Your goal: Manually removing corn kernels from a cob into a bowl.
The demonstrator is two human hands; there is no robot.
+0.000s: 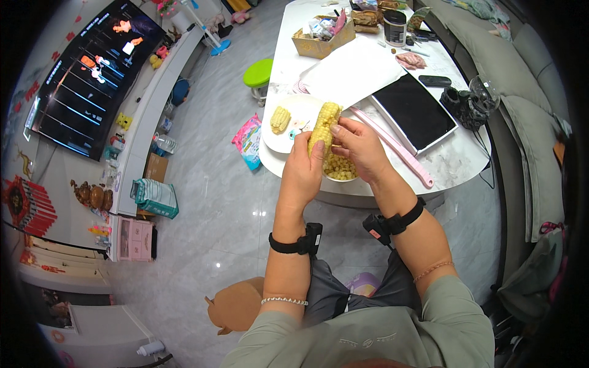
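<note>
An ear of yellow corn (325, 120) is held over the near edge of the table, tilted with its upper end away from me. My left hand (303, 168) grips its lower end, thumb along the side. On its right side, my right hand (361, 145) has thumb and fingers against the kernels. Below the hands is a bowl (341, 180) of loose corn kernels (340, 166), partly hidden by them. A short piece of corn cob (280, 119) lies on a white plate (275, 143) with a printed picture, to the left.
On the white marble-patterned table (441, 170) lie a pink long-handled tool (395, 149), a black tablet-like panel in a white box (414, 112) and white paper (352, 73). A cardboard box (317, 46) of small items stands farther back. A green stool (258, 73) is left of the table; a grey sofa (529, 152) borders the right.
</note>
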